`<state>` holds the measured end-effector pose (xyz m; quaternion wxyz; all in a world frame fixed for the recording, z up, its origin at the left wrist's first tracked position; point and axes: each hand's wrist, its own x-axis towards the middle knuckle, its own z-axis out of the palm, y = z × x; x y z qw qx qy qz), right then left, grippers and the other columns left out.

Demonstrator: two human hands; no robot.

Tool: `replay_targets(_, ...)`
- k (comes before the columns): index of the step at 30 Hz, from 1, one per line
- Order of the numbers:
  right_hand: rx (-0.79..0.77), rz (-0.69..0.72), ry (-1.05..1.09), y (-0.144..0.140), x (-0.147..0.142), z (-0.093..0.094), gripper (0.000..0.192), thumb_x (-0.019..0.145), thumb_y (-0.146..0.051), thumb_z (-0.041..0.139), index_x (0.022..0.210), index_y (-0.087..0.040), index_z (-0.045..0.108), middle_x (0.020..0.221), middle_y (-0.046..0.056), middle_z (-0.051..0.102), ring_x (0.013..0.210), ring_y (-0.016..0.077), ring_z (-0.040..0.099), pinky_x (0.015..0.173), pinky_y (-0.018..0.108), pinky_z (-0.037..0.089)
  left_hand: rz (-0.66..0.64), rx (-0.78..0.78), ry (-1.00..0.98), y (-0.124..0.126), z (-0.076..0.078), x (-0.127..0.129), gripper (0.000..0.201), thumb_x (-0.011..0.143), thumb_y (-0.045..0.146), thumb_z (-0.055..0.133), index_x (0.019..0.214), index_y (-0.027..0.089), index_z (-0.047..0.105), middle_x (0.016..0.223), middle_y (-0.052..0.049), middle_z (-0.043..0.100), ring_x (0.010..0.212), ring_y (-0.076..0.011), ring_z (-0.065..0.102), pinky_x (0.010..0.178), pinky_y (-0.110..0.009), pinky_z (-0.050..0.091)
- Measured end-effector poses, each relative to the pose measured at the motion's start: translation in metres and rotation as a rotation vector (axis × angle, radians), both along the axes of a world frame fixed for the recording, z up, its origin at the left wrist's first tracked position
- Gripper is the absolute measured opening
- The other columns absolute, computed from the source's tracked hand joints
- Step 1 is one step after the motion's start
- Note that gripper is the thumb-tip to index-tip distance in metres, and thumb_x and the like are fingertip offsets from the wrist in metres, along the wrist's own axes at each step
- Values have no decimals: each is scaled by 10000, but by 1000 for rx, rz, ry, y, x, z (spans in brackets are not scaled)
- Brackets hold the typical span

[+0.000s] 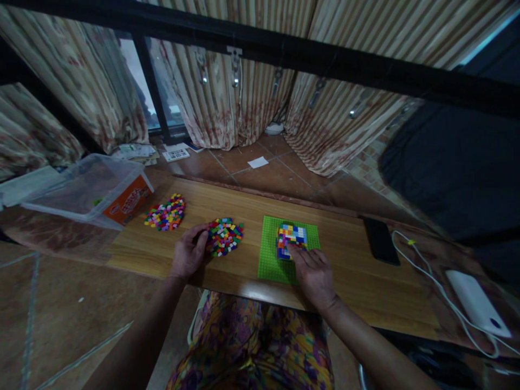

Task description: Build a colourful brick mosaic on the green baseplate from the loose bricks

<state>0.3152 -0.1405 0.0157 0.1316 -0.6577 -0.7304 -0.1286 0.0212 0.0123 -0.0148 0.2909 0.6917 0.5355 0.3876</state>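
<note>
- Your left hand [189, 253] rests on the wooden desk [365, 281], fingers curled loosely at the left edge of the near pile of small coloured bricks [225, 236]. Fingertips touch the pile; can't tell if a brick is pinched.
- Your right hand [313, 274] lies palm down on the green baseplate [271, 260], fingers close together and stretched forward, tips touching the lower right edge of the brick mosaic [290, 238]. Can't tell if anything sits under the fingertips.
- The mosaic sits in the upper middle of the baseplate: a flat block of mixed blue, white, yellow, red and orange bricks.
- The baseplate lies flat on the desk just right of the near pile, not touching it.
- A second pile of coloured bricks [166, 213] lies further left and further back, well apart from both hands.
- A clear plastic tub [87, 187] with an orange label sits tilted at the desk's far left end, just beside that second pile.
- At the right end: a dark phone [381, 240] lying flat, then a white cable [430, 281] running to a white power bank [477, 303].
- Beyond the desk: tiled floor, striped curtains [227, 81], a paper scrap [258, 162] on the tiles.
</note>
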Motion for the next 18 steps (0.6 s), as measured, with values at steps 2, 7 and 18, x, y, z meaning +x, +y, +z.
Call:
replay_targets(2,10,-27,-19,1,0,0,381,906,-73,387,1212,-175,589,938,64,711,827,201,600,846,344,391,2,-3,1,0,0,0,371,859,433,472,1060,183,660,1054,-74,696,966,-212,640,905,-340,498)
replay_targets(7,88,-116,42,4,1,-7,321,913,-124,411,1166,-157,606,918,83,716,753,196,616,758,326,425,-5,-7,1,0,0,0,366,855,439,475,1046,189,662,1082,-75,687,998,-214,631,920,-338,489)
replay_targets(18,122,-2,434,8,-62,-5,236,926,-169,445,1011,-214,660,972,41,699,880,172,631,805,300,480,-12,-13,-23,0,-1,0,376,855,441,476,1053,181,663,1058,-74,690,990,-212,633,912,-338,493)
